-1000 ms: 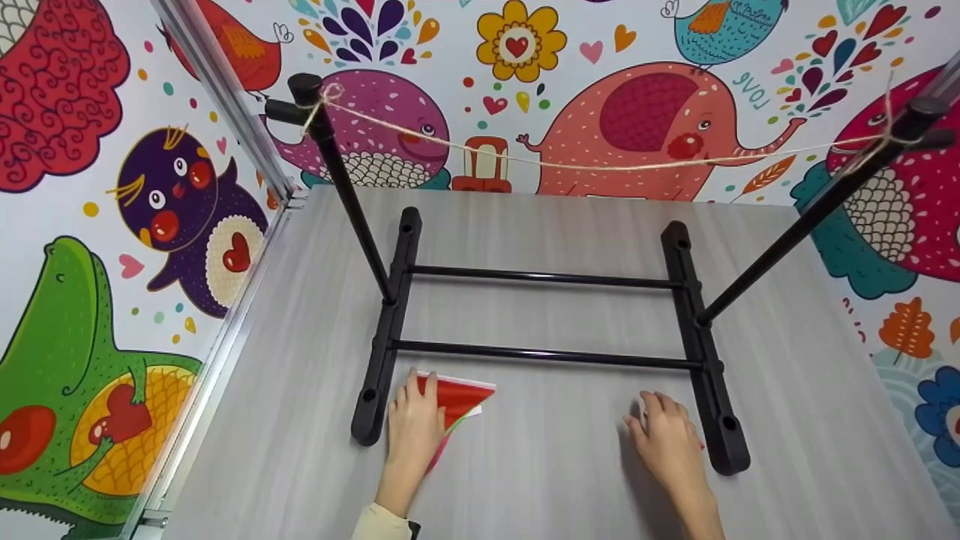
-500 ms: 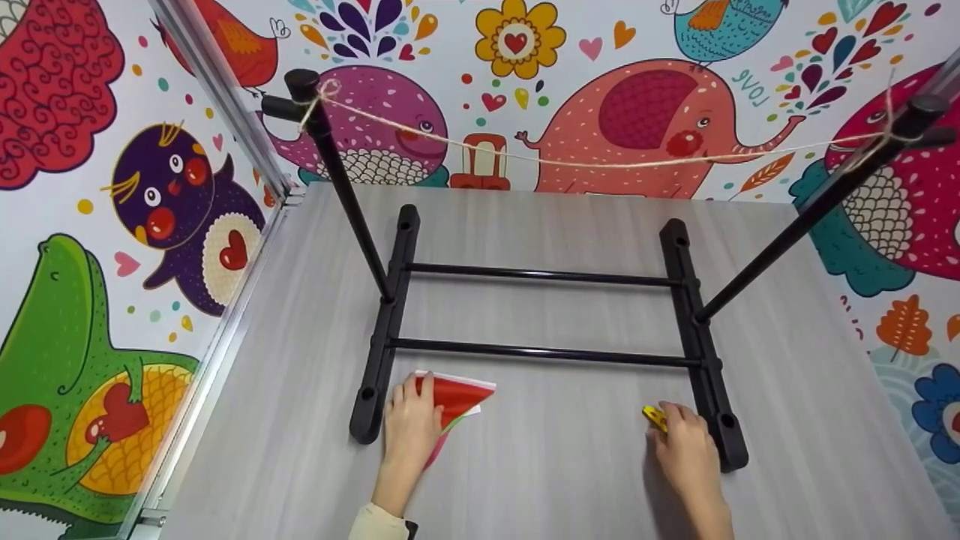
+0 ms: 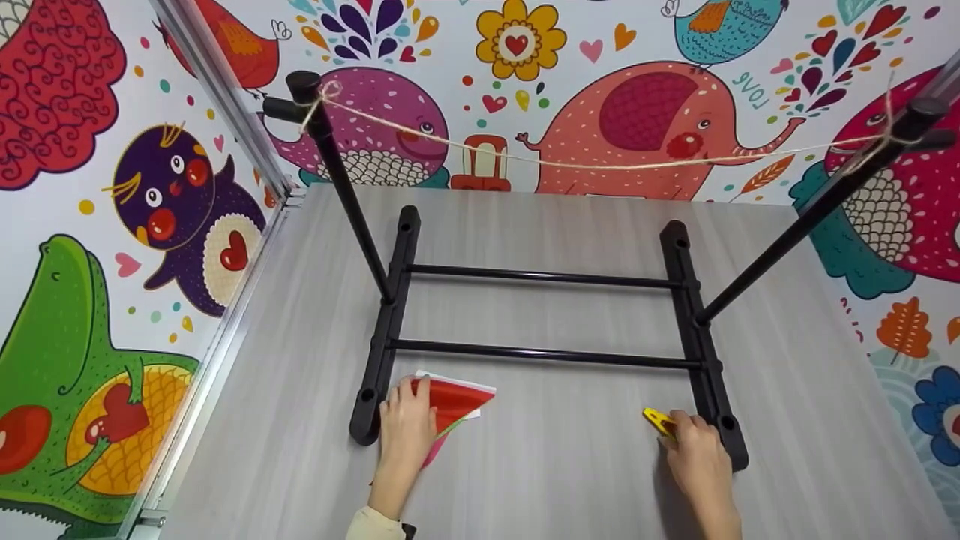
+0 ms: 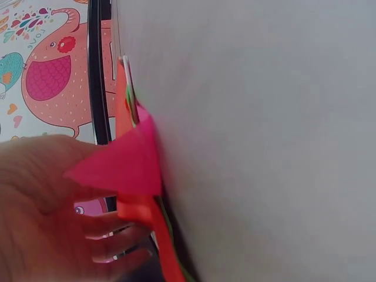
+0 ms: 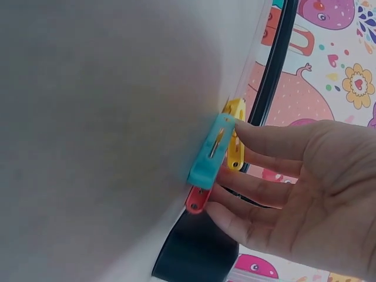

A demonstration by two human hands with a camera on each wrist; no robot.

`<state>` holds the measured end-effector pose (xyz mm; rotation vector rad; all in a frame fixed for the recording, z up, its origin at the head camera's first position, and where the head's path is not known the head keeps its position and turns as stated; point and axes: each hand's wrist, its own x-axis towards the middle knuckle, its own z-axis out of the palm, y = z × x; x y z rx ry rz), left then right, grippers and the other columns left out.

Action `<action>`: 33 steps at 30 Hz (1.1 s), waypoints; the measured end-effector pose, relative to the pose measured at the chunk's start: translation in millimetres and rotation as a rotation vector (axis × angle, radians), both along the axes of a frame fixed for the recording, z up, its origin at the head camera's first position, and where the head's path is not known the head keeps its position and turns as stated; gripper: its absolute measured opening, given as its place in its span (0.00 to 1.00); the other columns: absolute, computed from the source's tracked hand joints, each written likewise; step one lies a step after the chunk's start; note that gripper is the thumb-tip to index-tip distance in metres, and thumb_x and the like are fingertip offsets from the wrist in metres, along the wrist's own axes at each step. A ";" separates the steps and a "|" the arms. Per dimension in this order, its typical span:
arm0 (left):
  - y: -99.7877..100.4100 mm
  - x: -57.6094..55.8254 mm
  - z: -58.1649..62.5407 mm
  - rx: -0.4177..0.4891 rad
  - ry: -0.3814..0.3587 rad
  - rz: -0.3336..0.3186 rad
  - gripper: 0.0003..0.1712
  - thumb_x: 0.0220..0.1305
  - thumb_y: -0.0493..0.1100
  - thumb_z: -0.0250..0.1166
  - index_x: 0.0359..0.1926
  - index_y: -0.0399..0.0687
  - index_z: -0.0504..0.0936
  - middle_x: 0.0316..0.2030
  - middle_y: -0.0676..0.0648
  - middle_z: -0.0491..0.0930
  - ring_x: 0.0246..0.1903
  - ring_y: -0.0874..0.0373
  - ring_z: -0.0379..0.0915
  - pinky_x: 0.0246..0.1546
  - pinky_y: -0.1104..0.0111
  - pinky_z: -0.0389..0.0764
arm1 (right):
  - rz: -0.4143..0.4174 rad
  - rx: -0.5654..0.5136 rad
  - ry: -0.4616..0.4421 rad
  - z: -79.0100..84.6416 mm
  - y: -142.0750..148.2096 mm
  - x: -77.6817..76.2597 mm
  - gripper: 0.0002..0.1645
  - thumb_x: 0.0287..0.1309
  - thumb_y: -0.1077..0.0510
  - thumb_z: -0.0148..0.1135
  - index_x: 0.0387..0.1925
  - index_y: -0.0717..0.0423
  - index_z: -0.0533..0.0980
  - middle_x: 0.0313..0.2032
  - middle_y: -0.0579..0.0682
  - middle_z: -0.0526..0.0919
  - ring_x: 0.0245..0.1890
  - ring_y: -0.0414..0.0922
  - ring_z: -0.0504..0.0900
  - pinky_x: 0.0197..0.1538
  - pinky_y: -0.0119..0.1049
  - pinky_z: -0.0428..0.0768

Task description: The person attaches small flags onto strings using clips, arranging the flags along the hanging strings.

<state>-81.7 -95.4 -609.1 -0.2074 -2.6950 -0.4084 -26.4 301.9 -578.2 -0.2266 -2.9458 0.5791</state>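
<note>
Coral elephant point(image 3: 630, 124) on back wall point(image 3: 570, 94); crocodile point(image 3: 64, 322), penguin point(image 3: 171, 191) on left panel point(image 3: 45, 210).

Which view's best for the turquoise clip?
Right wrist: the turquoise clip shows almost whole, close up, overlapping the yellow clip and red clip, by the right hand. Head view: can't make it out; only the yellow clip is clear. Left wrist: none of it.

I have open tabletop point(image 3: 562, 450) between left hand point(image 3: 406, 431) and right hand point(image 3: 701, 457). Beyond, a black crossbar point(image 3: 544, 353) runs across my path.
</note>
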 end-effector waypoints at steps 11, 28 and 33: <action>-3.1 -4.2 1.5 0.045 0.045 0.013 0.26 0.47 0.26 0.77 0.51 0.33 0.82 0.39 0.35 0.77 0.36 0.40 0.76 0.30 0.51 0.77 | -0.060 -0.007 -0.111 3.5 4.4 0.1 0.22 0.50 0.78 0.66 0.50 0.74 0.78 0.40 0.72 0.82 0.38 0.69 0.82 0.37 0.65 0.80; -5.4 -5.9 7.5 0.164 0.017 -0.034 0.24 0.51 0.24 0.75 0.51 0.34 0.83 0.37 0.35 0.83 0.37 0.38 0.80 0.36 0.49 0.81 | -0.033 0.010 -0.087 1.8 5.9 0.1 0.19 0.50 0.73 0.66 0.46 0.74 0.78 0.36 0.70 0.80 0.35 0.68 0.82 0.34 0.64 0.80; -4.5 -7.0 11.1 0.289 0.010 -0.086 0.23 0.52 0.20 0.68 0.50 0.34 0.84 0.34 0.36 0.80 0.35 0.40 0.81 0.39 0.52 0.85 | -0.035 0.003 -0.065 2.2 5.0 0.0 0.16 0.53 0.72 0.66 0.45 0.77 0.78 0.37 0.72 0.79 0.36 0.68 0.82 0.37 0.64 0.80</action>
